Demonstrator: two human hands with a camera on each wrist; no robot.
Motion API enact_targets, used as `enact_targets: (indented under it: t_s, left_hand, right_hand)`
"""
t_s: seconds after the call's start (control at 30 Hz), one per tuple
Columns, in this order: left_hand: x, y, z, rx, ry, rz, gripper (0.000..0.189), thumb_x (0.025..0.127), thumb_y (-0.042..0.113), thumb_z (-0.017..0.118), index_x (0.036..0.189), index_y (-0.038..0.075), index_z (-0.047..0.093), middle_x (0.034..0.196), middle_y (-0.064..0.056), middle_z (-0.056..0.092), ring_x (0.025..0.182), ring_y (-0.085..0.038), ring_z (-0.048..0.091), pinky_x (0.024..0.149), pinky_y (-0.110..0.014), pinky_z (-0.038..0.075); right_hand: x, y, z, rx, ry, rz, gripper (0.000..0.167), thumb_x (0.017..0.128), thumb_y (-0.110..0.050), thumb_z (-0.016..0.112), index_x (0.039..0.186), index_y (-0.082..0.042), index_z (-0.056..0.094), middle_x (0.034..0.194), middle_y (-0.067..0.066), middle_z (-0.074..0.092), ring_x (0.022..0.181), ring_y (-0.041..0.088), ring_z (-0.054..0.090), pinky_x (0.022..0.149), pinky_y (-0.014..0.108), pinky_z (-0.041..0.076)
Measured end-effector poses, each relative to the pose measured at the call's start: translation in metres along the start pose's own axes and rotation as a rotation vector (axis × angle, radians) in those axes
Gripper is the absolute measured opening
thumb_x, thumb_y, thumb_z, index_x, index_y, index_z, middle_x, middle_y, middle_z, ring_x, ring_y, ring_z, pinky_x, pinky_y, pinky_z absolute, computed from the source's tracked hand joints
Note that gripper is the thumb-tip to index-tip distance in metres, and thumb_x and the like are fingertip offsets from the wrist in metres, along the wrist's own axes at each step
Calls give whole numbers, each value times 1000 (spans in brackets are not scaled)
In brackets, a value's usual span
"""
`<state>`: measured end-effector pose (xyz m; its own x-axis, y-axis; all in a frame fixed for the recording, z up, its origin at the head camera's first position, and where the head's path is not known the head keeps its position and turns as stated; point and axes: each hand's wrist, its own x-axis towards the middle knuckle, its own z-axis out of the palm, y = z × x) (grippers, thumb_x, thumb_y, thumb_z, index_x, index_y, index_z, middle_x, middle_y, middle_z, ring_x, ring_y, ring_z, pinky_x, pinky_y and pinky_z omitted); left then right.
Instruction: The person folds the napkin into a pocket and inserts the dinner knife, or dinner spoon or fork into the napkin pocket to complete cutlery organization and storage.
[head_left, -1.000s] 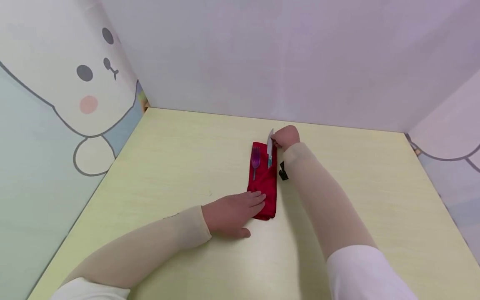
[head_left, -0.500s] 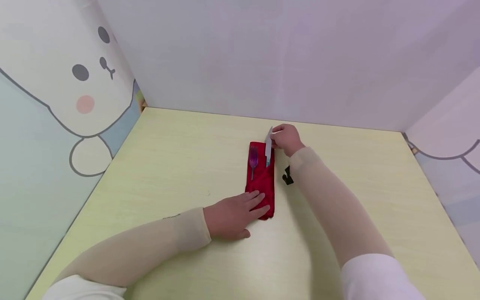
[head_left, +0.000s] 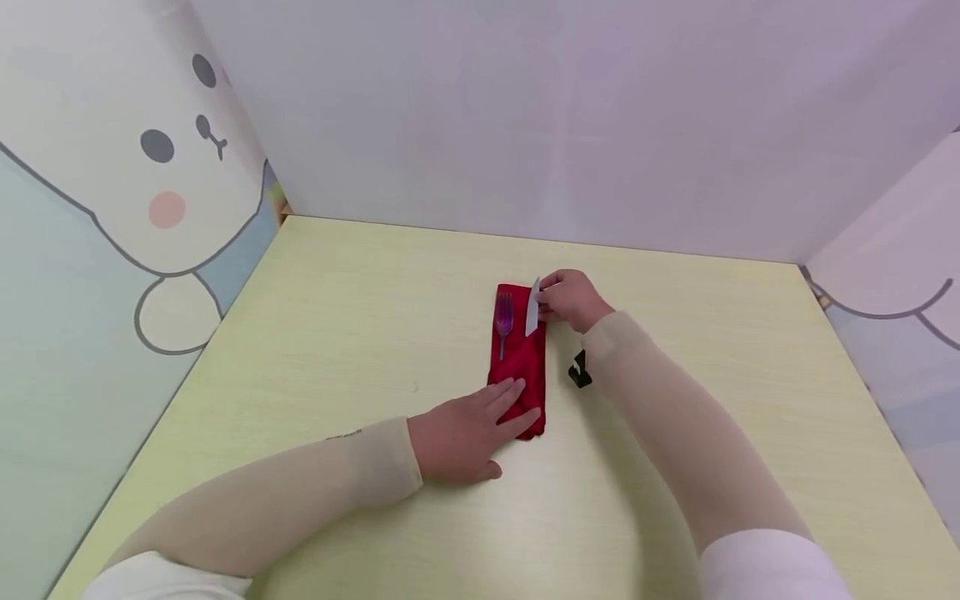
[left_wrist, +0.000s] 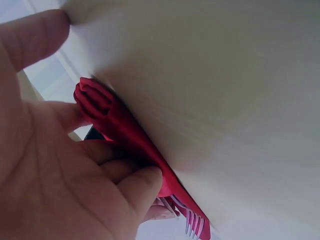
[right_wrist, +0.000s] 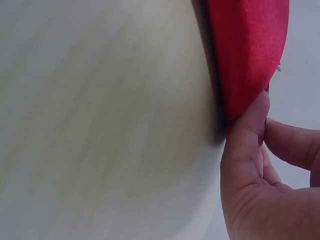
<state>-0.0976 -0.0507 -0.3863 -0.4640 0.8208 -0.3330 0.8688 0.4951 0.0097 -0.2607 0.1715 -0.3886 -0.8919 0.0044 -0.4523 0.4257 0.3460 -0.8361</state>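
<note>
A folded red cloth napkin (head_left: 525, 357) lies lengthwise on the table. My left hand (head_left: 459, 437) rests across its near end with the fingers spread; in the left wrist view the napkin's (left_wrist: 132, 132) rolled edge shows beside the fingers. My right hand (head_left: 572, 300) pinches a knife (head_left: 532, 308) by its blade at the napkin's far right corner. The blade points away from me, and the handle is hidden inside the napkin's fold. Left of the knife, a purple fork (head_left: 504, 317) sits tines up, its lower handle tucked into the fold. In the right wrist view, fingertips touch the napkin's (right_wrist: 247, 55) edge.
A small black object (head_left: 580, 372), perhaps a clip, lies on the table (head_left: 360, 333) right of the napkin, partly behind the right sleeve (head_left: 660, 408). A pale wall (head_left: 525, 117) rises along the table's far edge, with printed side panels (head_left: 180, 233) on either side.
My right hand has come nearer with the knife, which has slid deeper into the napkin; its teal handle is now out of sight. My left hand stays on the napkin, fingers slightly wider apart.
</note>
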Motion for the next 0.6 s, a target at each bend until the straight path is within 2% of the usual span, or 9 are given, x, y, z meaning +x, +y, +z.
enact_targets:
  t_s: [0.13, 0.37, 0.6]
  left_hand:
    - [0, 1, -1, -4, -5, -6, 89, 97, 56, 64, 166, 20, 21, 171, -14, 15, 158, -30, 10, 123, -31, 21]
    - [0, 1, -1, -3, -4, -9, 88, 98, 56, 63, 167, 20, 21, 171, -14, 15, 158, -30, 9, 123, -30, 19]
    - [-1, 1, -1, -24, -7, -13, 89, 97, 55, 65, 166, 22, 21, 171, -11, 16, 158, -29, 10, 123, -31, 21]
  right_hand:
    - [-2, 4, 0, -12, -26, 13, 26, 104, -7, 60, 127, 4, 55, 111, 18, 58, 87, 25, 67, 87, 35, 60]
    - [-3, 5, -5, -178, -57, 15, 24, 103, -12, 64, 121, 3, 59, 108, 17, 62, 86, 22, 63, 81, 31, 56]
    - [-3, 7, -5, -181, -49, 14, 24, 102, -12, 64, 121, 4, 59, 109, 17, 63, 87, 22, 62, 81, 30, 56]
